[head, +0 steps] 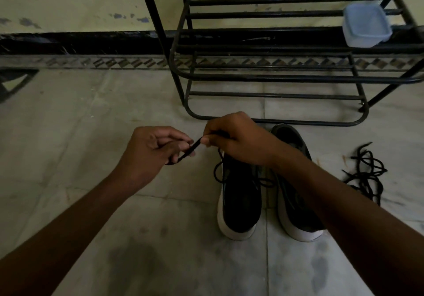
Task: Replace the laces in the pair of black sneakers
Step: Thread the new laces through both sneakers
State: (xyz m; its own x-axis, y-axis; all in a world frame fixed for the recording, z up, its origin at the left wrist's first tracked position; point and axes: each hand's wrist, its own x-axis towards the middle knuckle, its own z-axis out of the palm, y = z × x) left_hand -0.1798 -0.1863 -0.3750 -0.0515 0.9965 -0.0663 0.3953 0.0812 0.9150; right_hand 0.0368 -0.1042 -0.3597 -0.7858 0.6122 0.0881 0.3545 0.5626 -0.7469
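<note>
A thin black cord lace stretches taut between both hands, each grip pinched shut on it: left hand, right hand. It trails down, looping, to the black white-soled sneakers standing side by side on the tiled floor. A tangled spare lace lies to their right, near a tubular metal rack.

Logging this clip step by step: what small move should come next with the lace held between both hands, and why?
Probably guide the lace tip toward an eyelet of the left sneaker: both the left hand and right hand pinch it, and it trails loosely to that shoe.
</note>
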